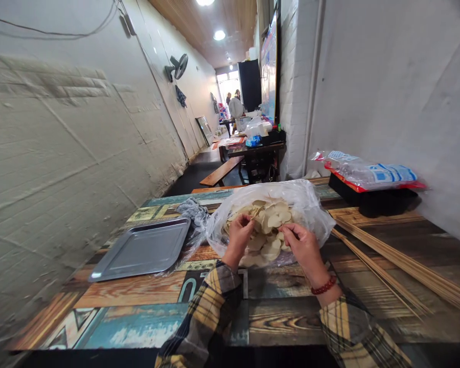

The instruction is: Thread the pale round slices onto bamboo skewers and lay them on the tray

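An opened clear plastic bag (304, 197) lies on the table, filled with thin, pale beige slices (278, 213), some with lobed, petal-like edges. Over the left part of the pile is my left hand (240, 232), its thumb and fingers pinched together at a slice. My right hand (299, 240), with a red bead bracelet (324, 286) on the wrist, pinches the edge of a slice at the right of the pile. Both hands are just above the bag's contents. Exactly how many slices sit between the fingers cannot be made out.
Left of the bag are a grey metal tray (141, 249) and a crumpled grey cloth (193, 210). Long thin wooden sticks (398, 260) lie to the right. Behind them, plastic packages (375, 174) rest on a black container (368, 194). A wooden bench (223, 171) stands beyond the table.
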The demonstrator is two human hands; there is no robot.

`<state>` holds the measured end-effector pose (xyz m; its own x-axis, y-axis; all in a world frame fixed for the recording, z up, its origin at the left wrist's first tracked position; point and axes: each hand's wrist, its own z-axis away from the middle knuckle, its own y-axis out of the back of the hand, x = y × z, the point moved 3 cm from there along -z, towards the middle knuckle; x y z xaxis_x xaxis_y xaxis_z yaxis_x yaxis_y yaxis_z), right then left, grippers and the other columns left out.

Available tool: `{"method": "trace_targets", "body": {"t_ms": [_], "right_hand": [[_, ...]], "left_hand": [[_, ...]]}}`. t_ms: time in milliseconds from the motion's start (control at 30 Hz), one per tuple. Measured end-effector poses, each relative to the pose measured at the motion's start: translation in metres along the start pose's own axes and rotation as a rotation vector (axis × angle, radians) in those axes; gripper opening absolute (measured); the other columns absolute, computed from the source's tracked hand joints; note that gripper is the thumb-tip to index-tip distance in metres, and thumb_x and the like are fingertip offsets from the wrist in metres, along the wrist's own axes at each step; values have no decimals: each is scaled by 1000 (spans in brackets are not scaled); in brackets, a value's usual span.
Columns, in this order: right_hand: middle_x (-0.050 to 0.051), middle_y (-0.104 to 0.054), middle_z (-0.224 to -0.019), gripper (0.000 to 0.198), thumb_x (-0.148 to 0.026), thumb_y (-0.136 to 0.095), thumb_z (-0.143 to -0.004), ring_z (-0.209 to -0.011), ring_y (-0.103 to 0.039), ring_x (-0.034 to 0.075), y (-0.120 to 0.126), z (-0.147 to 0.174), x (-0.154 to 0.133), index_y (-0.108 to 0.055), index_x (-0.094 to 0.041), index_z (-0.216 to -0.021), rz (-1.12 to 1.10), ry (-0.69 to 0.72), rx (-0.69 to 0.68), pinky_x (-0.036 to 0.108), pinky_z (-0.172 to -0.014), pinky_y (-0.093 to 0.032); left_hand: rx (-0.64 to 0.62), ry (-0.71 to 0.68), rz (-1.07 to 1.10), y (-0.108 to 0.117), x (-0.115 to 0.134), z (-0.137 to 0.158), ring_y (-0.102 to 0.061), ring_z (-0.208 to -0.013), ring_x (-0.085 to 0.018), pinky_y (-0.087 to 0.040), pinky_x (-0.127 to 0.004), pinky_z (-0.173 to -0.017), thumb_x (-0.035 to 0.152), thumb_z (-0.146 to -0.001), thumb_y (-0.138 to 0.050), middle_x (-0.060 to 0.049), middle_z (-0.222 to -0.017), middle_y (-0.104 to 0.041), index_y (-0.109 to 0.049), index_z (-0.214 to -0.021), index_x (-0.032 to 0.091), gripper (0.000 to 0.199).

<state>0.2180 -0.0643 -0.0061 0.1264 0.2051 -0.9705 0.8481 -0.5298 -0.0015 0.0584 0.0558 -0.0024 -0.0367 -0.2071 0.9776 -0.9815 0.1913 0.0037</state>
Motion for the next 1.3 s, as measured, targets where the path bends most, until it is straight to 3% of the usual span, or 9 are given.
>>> {"method": "trace_targets", "body": {"t_ms": [200,333,467,600,833,1000,1300], "right_hand": [[-3,-54,-53,40,-54,-63,-85,-53,-48,15,0,3,8,-75,-17,-79,59,12,-35,27,-54,-37],[-2,-55,-55,39,-53,-64,-84,-54,-48,16,-2,4,17,-75,-16,-82,51,-10,-76,28,-54,-37],[-4,-50,-52,35,-51,-65,-84,-52,-45,15,-9,9,18,-75,-17,-81,20,-61,-182,28,-53,-35],[-5,-49,-50,37,-53,-66,-83,-49,-42,14,-18,20,16,-74,-17,-84,26,-135,-298,27,-51,-32],[-4,-53,-53,38,-54,-64,-85,-51,-47,13,-33,36,12,-73,-17,-82,116,-132,-477,27,-53,-38],[-3,-57,-53,40,-55,-63,-84,-50,-51,14,-36,38,15,-75,-17,-85,157,-149,-495,27,-52,-39],[-3,-56,-52,39,-54,-62,-86,-49,-50,15,-35,38,21,-77,-17,-85,186,-116,-484,28,-52,-38]], "left_hand": [[16,175,192,35,0,21,-51,-50,-8,-44,-21,-47,36,-62,-84,5,-65,-58,-57,-74,18,34],[44,265,344,43,-7,28,-56,-52,-10,-55,-26,-51,41,-57,-89,5,-65,-60,-55,-75,18,45],[76,319,502,44,-9,29,-65,-60,-12,-58,-25,-57,33,-50,-94,2,-74,-68,-60,-84,17,50],[89,306,587,48,-8,27,-67,-63,-11,-59,-24,-63,24,-48,-96,1,-78,-70,-64,-81,15,47],[193,314,638,59,-10,25,-71,-68,-16,-59,-28,-66,24,-54,-94,-2,-80,-71,-59,-83,17,46],[226,251,564,61,-8,23,-64,-64,-12,-50,-23,-58,31,-55,-93,-1,-80,-70,-63,-89,16,47],[236,208,546,58,-5,25,-68,-73,-15,-57,-32,-73,29,-49,-94,1,-85,-68,-59,-85,18,51]]}}
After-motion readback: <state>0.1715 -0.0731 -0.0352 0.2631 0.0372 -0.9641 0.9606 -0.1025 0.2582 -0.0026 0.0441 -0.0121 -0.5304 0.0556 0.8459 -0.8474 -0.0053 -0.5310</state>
